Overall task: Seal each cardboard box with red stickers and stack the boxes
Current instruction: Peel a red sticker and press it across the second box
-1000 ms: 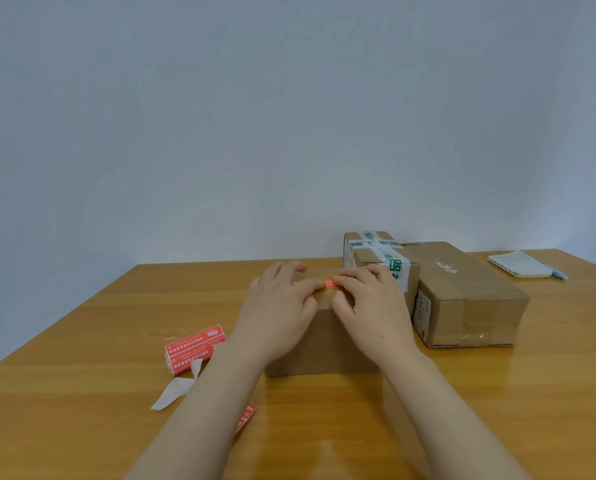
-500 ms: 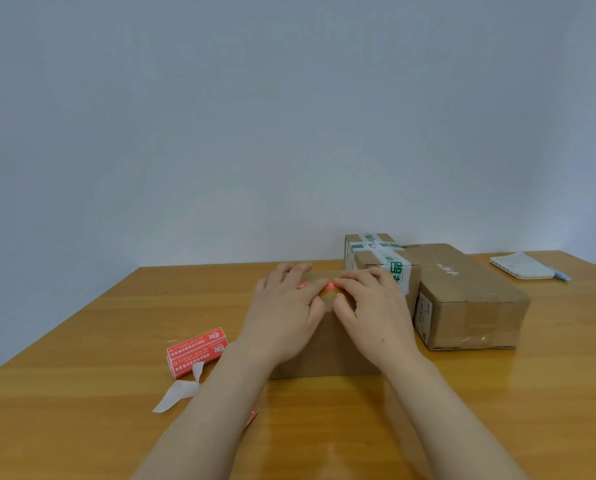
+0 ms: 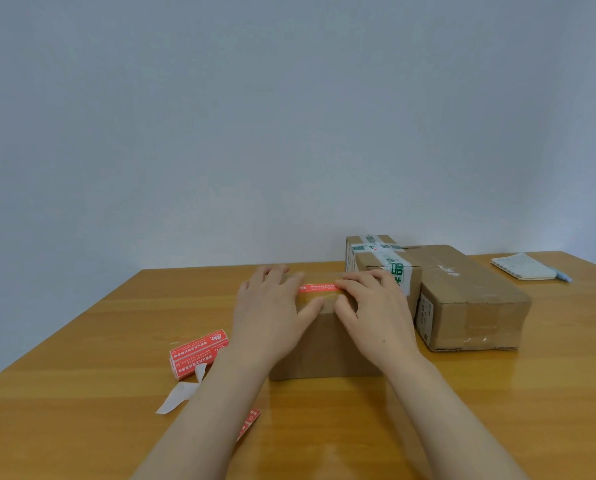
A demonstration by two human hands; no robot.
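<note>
A plain cardboard box (image 3: 324,344) stands in front of me on the wooden table (image 3: 82,393). A red sticker (image 3: 319,288) lies across its top. My left hand (image 3: 272,313) rests flat on the box's left part, fingers straight, pressing the sticker's left end. My right hand (image 3: 372,310) lies flat on the right part, its fingertips on the sticker's right end. Both thumbs hang over the box's near face.
A taped box with green-printed tape (image 3: 383,261) and a longer brown box (image 3: 469,299) stand right of mine. A stack of red stickers (image 3: 199,353), a white backing strip (image 3: 177,398) and a loose red sticker (image 3: 248,422) lie at left. A notepad (image 3: 523,266) sits far right.
My hands have slid apart along the box top, so more of the red sticker shows between them.
</note>
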